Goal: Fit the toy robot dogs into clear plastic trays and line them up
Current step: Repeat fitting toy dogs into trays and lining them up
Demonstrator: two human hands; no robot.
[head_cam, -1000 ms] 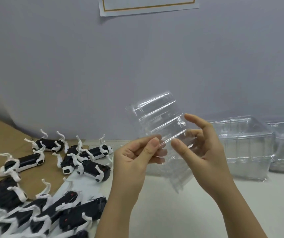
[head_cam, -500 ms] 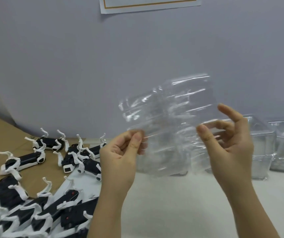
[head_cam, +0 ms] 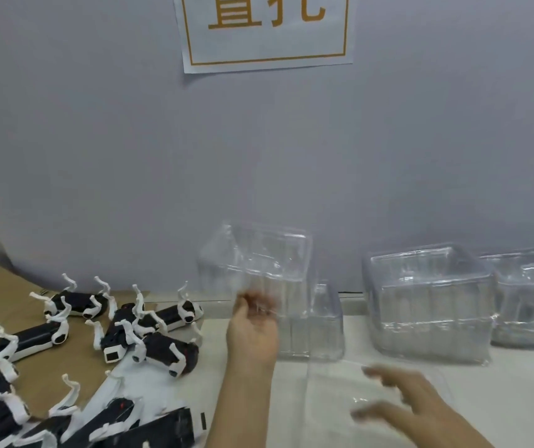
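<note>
Clear tray [head_cam: 256,260] held up at centre — left hand [head_cam: 252,334] fingers pinched on its lower edge, blurred. Right hand [head_cam: 411,405] at 5 o'clock, fingers spread over a flat clear sheet [head_cam: 333,399] on surface [head_cam: 291,425]. Toy dogs [head_cam: 162,347] at 8 o'clock; tray stacks [head_cam: 430,305] at 3.

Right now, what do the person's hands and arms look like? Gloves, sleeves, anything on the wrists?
Both the left hand and right hand are bare: no gloves. No sleeve, watch or band shows on either forearm as far as the frame edge. The fingers are motion-blurred, so rings or nail details cannot be told.
</note>
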